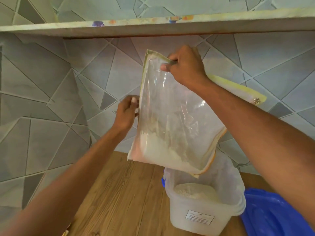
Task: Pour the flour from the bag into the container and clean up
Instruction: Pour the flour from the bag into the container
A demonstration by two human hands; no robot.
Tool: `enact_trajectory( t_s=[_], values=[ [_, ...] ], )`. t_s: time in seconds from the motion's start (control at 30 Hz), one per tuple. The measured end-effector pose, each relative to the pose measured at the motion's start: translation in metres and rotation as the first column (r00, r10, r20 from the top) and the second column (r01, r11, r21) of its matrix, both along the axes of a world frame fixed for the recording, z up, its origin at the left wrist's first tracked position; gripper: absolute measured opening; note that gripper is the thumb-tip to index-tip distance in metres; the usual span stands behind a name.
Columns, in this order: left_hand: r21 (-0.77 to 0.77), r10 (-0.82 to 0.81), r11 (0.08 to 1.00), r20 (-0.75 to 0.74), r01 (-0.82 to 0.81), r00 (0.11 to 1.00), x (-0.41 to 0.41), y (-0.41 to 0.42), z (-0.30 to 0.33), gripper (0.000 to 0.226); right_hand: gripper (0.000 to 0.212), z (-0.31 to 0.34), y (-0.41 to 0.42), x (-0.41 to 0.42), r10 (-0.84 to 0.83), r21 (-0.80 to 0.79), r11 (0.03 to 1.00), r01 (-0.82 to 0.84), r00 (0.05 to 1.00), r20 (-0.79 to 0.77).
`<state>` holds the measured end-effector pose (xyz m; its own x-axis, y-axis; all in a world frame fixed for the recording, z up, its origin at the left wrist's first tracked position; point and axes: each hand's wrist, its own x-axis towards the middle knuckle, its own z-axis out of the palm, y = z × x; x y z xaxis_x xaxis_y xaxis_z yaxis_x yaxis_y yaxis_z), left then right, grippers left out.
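A clear plastic bag [173,116] with yellow-orange trim hangs in the air, with white flour [163,154] piled in its lower end. My right hand [185,67] is shut on the bag's top edge. My left hand [127,113] pinches the bag's left edge about halfway down. Just below the bag's lower corner stands an open translucent container [204,206] on the wooden counter, with a mound of flour [194,190] inside and a white label on its front.
A blue lid [274,213] lies right of the container on the wooden counter [122,198]. A grey geometric-tiled wall [51,99] rises behind. A stone shelf [153,28] juts out overhead.
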<state>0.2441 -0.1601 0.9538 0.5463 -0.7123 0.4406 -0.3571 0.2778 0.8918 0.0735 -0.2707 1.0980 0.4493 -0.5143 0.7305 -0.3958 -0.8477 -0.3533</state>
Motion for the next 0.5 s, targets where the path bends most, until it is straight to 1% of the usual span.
enact_trajectory(
  t_s=[0.1, 0.13, 0.17, 0.2, 0.27, 0.33, 0.43, 0.5],
  values=[
    [0.302, 0.063, 0.953, -0.115, -0.025, 0.991, 0.014, 0.021, -0.084, 0.025, 0.044, -0.003, 0.001, -0.002, -0.031, 0.0, 1.0, 0.031, 0.999, 0.018],
    [0.37, 0.081, 0.929, -0.174, -0.011, 0.981, 0.015, 0.031, -0.105, 0.026, 0.048, -0.003, 0.0, -0.002, -0.046, 0.009, 0.999, 0.046, 0.999, 0.026],
    [0.405, 0.083, 0.914, -0.246, 0.024, 0.966, 0.016, 0.041, -0.123, 0.025, 0.051, -0.003, -0.002, -0.003, -0.06, 0.014, 0.998, 0.06, 0.998, 0.036],
    [0.407, 0.069, 0.911, -0.324, 0.073, 0.943, 0.019, 0.048, -0.139, 0.022, 0.054, -0.004, -0.003, -0.004, -0.072, 0.015, 0.997, 0.071, 0.996, 0.048],
    [0.337, 0.018, 0.925, -0.499, 0.175, 0.867, 0.023, 0.061, -0.167, 0.025, 0.054, -0.006, -0.005, -0.006, -0.08, 0.016, 0.997, 0.079, 0.994, 0.07],
    [0.206, -0.054, 0.948, -0.647, 0.243, 0.76, 0.022, 0.071, -0.182, 0.03, 0.053, -0.007, -0.006, -0.008, -0.087, 0.021, 0.996, 0.086, 0.992, 0.089],
    [0.056, -0.138, 0.965, -0.72, 0.256, 0.68, 0.01, 0.081, -0.191, 0.026, 0.054, -0.009, -0.006, -0.012, -0.095, 0.033, 0.995, 0.092, 0.99, 0.1],
    [0.025, -0.113, 0.979, -0.756, 0.202, 0.644, 0.003, 0.078, -0.19, 0.018, 0.054, -0.009, -0.004, -0.017, -0.109, 0.036, 0.994, 0.106, 0.989, 0.1]
  ],
)
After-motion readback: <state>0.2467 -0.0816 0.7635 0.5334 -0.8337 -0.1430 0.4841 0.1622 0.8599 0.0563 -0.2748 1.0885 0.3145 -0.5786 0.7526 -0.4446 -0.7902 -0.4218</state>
